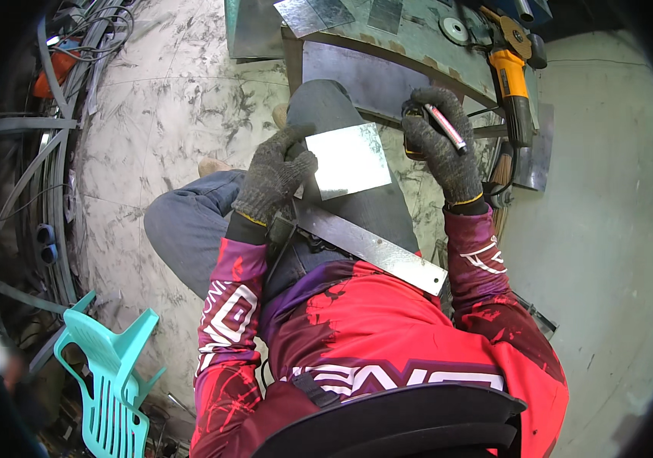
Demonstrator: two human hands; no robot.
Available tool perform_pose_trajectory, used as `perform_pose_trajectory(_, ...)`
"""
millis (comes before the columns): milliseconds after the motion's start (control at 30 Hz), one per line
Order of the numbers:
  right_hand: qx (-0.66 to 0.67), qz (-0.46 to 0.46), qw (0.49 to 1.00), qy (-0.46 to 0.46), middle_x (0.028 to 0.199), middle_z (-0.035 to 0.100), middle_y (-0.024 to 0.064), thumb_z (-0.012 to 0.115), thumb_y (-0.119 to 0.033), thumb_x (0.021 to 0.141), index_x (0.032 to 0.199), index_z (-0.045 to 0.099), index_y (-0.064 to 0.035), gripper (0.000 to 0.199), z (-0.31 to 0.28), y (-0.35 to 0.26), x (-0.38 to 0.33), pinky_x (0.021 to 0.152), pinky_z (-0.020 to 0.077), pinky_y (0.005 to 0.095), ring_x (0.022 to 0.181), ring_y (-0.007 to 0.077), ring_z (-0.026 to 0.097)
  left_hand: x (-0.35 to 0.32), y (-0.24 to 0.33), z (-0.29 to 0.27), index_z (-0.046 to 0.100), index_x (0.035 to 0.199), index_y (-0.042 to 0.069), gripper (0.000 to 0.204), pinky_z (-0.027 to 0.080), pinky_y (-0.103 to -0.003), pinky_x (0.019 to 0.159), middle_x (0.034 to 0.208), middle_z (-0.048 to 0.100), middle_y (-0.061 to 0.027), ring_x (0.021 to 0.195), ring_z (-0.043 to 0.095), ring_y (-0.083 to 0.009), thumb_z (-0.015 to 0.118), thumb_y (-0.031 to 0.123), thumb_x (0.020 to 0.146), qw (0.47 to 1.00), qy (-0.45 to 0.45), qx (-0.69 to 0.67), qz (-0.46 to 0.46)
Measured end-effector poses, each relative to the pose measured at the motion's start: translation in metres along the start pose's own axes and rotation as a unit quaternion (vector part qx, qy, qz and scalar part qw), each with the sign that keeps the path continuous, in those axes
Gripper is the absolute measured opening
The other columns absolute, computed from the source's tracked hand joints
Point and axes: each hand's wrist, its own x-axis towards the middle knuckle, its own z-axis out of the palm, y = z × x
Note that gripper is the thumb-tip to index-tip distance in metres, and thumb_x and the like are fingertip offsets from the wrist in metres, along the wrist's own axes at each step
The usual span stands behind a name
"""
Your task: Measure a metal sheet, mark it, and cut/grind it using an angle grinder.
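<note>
My left hand (pixel 277 172), in a dark grey knit glove, is closed on the left edge of a shiny, nearly square metal sheet (pixel 348 162) above my thigh. Just below it a flat steel blade (pixel 372 244) with a hole at its end slants across my lap. It looks like part of a square; its upper end is partly hidden by the glove. To the right, my gloved right hand (pixel 442 141) is raised and closed around a white-and-red marker pen (pixel 446 128). A black-and-yellow object (pixel 413 145), perhaps a tape measure, shows beneath those fingers, mostly covered.
Ahead stands a metal workbench (pixel 410 49) with thin sheet pieces (pixel 315 15) and a disc (pixel 454 30). A yellow angle grinder (pixel 511 76) hangs over its right edge. Metal strips (pixel 59 191) and cables line the left wall. A turquoise plastic chair (pixel 112 374) is at lower left.
</note>
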Motion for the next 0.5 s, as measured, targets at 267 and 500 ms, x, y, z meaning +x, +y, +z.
perform_pose_trajectory(267, 0.083, -0.037, 0.995, -0.040, 0.096, 0.061, 0.0050, 0.073, -0.009, 0.081, 0.117, 0.054, -0.0053, 0.040, 0.039, -0.039, 0.008, 0.069, 0.0521, 0.0263, 0.079, 0.0108, 0.061, -0.014, 0.050, -0.006, 0.044, 0.138, 0.004, 0.077, 0.051, -0.030, 0.081, 0.113, 0.057, -0.0091, 0.093, 0.057, -0.0171, 0.079, 0.012, 0.070, 0.985, 0.114, 0.114, 0.066)
perform_pose_trajectory(500, 0.006, -0.170, 0.980, -0.103, 0.104, 0.060, 0.0126, 0.070, -0.019, 0.085, 0.115, 0.056, -0.0046, 0.036, 0.070, -0.061, 0.002, 0.086, 0.0477, 0.0343, 0.094, 0.0213, 0.059, -0.017, 0.085, 0.029, 0.028, 0.146, 0.006, 0.096, 0.046, -0.037, 0.101, 0.138, 0.046, -0.0141, 0.123, 0.051, -0.0270, 0.086, 0.026, 0.072, 0.980, 0.052, -0.080, 0.176)
